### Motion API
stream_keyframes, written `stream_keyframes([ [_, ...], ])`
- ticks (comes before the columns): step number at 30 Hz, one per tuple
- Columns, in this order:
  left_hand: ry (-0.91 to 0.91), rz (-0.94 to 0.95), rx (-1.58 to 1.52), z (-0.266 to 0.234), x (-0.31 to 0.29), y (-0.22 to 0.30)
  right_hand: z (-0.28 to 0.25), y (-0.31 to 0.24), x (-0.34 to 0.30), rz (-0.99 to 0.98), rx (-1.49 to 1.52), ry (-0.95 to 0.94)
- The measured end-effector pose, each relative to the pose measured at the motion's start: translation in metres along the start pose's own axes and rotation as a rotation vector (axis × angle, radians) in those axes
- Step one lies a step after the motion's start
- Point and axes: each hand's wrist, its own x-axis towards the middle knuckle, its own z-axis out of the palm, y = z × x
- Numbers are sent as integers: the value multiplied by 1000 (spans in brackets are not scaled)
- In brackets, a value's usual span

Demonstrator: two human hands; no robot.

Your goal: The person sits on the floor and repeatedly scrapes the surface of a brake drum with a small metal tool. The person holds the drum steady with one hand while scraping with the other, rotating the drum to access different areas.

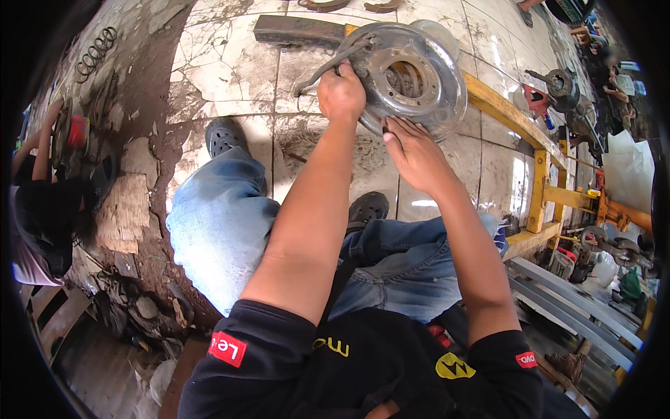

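Observation:
A round, dished metal disc point(380, 91), worn and shiny, lies over the tiled floor in front of me. It has a large central hole ringed by small bolt holes. My left hand point(340, 93) is closed at the disc's left side around a dark curved bar point(322, 70); one end of the bar reaches onto the disc's upper face. What the fingers do behind the bar is partly hidden. My right hand point(419, 155) rests on the disc's near rim with its fingers stretched out flat.
Beyond the disc lies a dark rectangular beam point(296, 31). A yellow metal frame point(513, 119) runs off to the right. A coil spring point(96, 54) lies at the far left, near another person point(45, 216). Grey metal bars point(579, 307) and clutter fill the right side.

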Motion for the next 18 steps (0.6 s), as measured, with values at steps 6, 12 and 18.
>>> stream_keyframes([
  [6, -19, -45, -43, 2, -3, 4, 1, 6, -12, -95, -23, 48],
  [12, -4, -25, -62, -2, -5, 3, 3, 0, -3, -61, -51, 17],
  [18, -17, -19, -11, -1, -5, 4, 10, 8, -3, -100, -79, 67],
])
